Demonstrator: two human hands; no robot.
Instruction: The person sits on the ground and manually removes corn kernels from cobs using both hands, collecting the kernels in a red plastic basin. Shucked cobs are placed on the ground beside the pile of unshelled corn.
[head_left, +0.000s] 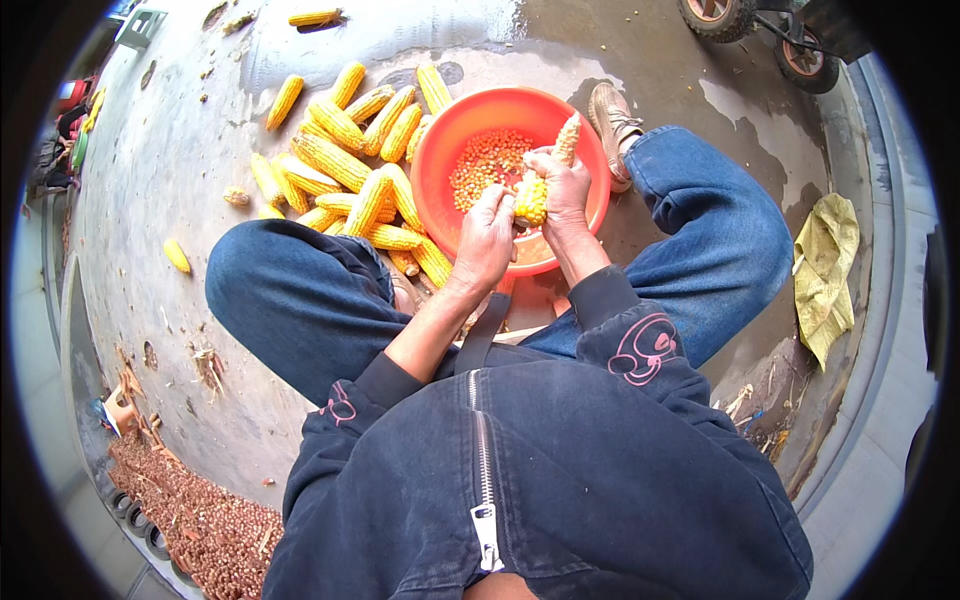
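Observation:
Above an orange plastic basin (433, 176), my right hand (564, 187) grips an ear of corn (532, 201). Its upper end is stripped to the pale cob, while yellow kernels cover the lower end; fingers hide the middle. My left hand (486, 231) is curled against the kernel-covered side, thumb and forefinger on the ear. Loose orange-yellow kernels (480, 161) lie in the basin, which sits on the floor between my bent legs. Left of it, a pile of yellow ears of corn (330, 161) reaches up to my left knee.
Single ears (313, 17) lie farther off on the wet-patched concrete floor (187, 172). A yellow woven sack (825, 274) lies at right. Wheels (806, 60) stand at upper right, a plastic stool (140, 28) at upper left. A reddish-brown granular heap (210, 525) spreads at lower left.

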